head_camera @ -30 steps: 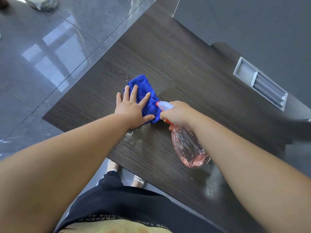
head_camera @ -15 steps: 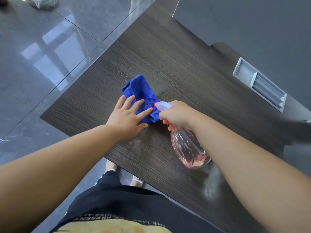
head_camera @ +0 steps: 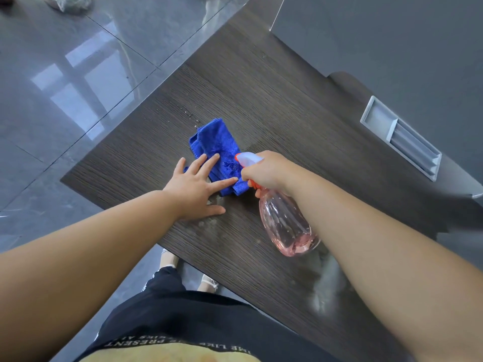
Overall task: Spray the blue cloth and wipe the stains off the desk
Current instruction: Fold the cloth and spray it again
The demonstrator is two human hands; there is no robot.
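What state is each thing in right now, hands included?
Blue microfibre cloth: bunched on desk, damp patch by nozzle.
Pink translucent spray bottle: tilted, nozzle at cloth, little liquid left.
Dark wood-grain desk: pale stains beside cloth.
Left hand: fingers straight, resting on cloth.
Right hand: grips bottle.

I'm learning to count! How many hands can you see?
2. The left hand rests with straight fingers on the blue cloth; the right hand grips the pink spray bottle beside it. None seem hidden.

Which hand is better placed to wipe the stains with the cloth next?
Left. The left hand rests its straight fingers on the blue cloth, beside the pale stains; the right hand grips the spray bottle.
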